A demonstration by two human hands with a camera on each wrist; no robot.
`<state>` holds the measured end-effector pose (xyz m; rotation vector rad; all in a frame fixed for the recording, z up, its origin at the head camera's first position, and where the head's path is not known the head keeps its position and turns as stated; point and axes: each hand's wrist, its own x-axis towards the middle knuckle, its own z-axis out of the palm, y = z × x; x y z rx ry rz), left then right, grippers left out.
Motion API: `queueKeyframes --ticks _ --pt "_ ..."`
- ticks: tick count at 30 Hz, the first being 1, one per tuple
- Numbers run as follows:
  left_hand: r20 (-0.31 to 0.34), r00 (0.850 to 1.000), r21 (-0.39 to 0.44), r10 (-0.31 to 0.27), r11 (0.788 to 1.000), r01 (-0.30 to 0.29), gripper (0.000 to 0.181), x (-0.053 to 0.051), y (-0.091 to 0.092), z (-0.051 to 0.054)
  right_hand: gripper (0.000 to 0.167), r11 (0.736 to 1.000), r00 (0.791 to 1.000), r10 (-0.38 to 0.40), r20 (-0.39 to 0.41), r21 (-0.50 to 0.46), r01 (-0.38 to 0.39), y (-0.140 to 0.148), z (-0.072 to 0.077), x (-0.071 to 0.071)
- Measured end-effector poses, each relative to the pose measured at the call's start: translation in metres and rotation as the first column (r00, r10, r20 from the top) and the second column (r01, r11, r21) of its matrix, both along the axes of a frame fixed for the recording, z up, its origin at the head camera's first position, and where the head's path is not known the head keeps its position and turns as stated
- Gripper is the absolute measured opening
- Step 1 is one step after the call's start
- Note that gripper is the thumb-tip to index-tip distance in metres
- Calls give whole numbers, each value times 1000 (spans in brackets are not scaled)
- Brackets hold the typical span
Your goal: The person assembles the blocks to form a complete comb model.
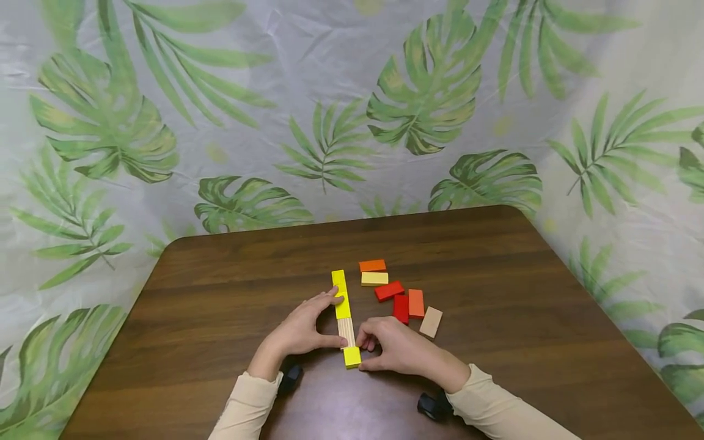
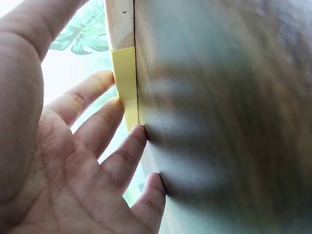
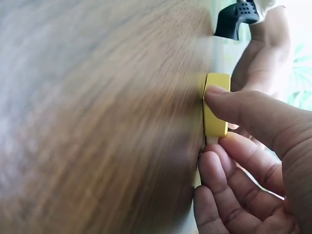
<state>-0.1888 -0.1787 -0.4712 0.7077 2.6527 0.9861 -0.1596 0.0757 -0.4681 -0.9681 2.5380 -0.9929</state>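
Note:
A straight row of blocks lies on the table. At its far end is a yellow stretch point(image 1: 343, 308), then a bare wood stretch with grooved lines point(image 1: 345, 329), then a yellow block point(image 1: 352, 358) at the near end. My left hand point(image 1: 299, 327) spans the row's left side. Its thumb touches near the bare wood, and its extended fingers reach the far yellow part; the left wrist view shows fingertips against a yellow side point(image 2: 125, 83). With thumb and forefinger, my right hand point(image 1: 400, 347) pinches the near yellow block point(image 3: 217, 124). Its other fingers curl beside the row.
Right of the row lie loose blocks: an orange one point(image 1: 372, 266), a pale yellow one point(image 1: 374, 279), two red ones point(image 1: 389, 291), a coral one point(image 1: 416, 304) and a plain wood one point(image 1: 431, 322). The dark wooden table point(image 1: 220, 293) meets a leaf-print curtain point(image 1: 330, 73) behind.

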Motion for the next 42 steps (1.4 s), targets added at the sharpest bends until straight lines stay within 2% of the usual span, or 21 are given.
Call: queueKeyframes --ticks 19,24,34,42 --pt "2 1000 -16 3 1000 -3 86 1 1 0 29 999 999 41 -15 -14 -41 -4 1 1" --pt "-4 1000 -17 -15 1000 15 86 1 0 0 30 999 999 46 -14 -10 -46 -4 1 0" --pt "6 999 -17 -37 999 37 100 1 -1 0 31 999 999 47 -4 -12 -47 -5 -1 -1" --pt "8 1000 -20 -27 999 27 100 2 -2 -1 31 999 999 43 1 -12 -43 -6 -1 -1"
